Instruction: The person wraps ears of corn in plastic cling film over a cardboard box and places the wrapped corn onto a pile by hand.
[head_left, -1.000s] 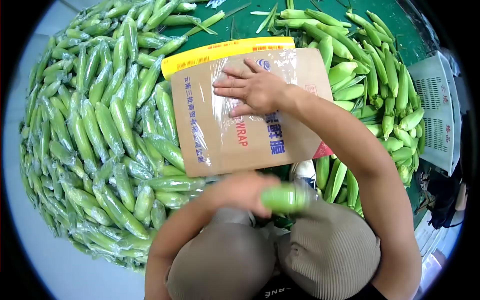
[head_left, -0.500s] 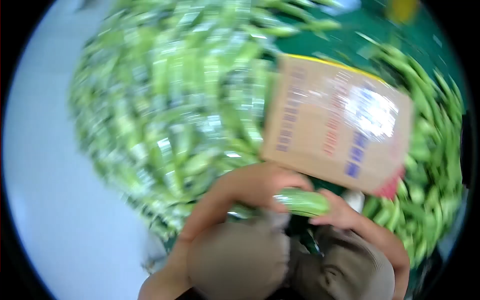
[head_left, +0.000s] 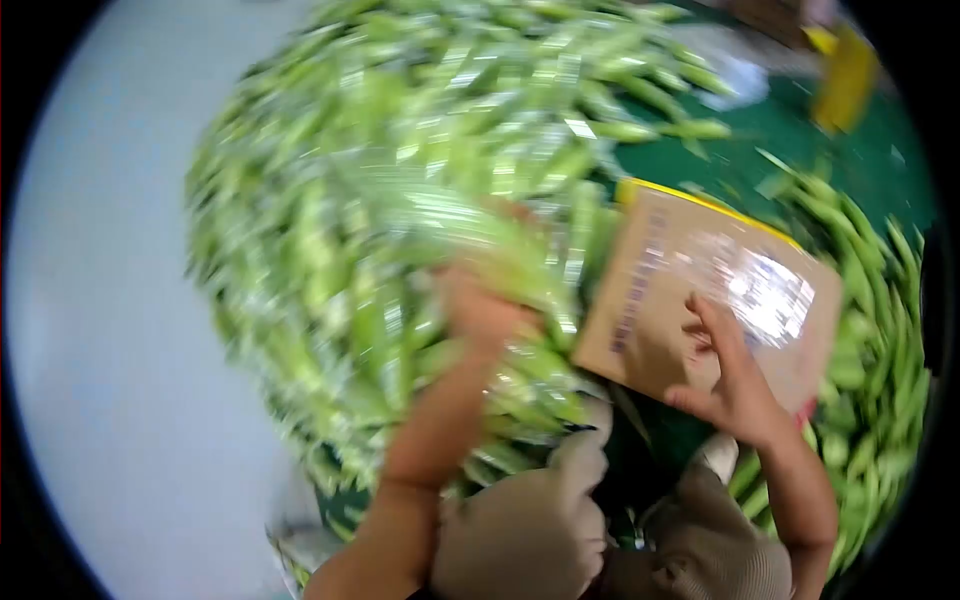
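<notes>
One shiny ear of corn (head_left: 430,212), all blurry, is in the left hand (head_left: 488,308), whose fingers curl around it, over the big pile of shiny corn (head_left: 300,250). The right hand (head_left: 738,388) has nothing in it, its fingers spread apart over the brown cardboard box (head_left: 800,355), and I cannot tell if they touch. Slick wrap might make the held ear slip, and a hard bump could make other ears roll down.

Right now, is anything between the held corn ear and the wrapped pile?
Nothing visible: the left hand holds the corn ear over the wrapped corn pile, though blur hides any contact. The cardboard box lies to the right.
</notes>
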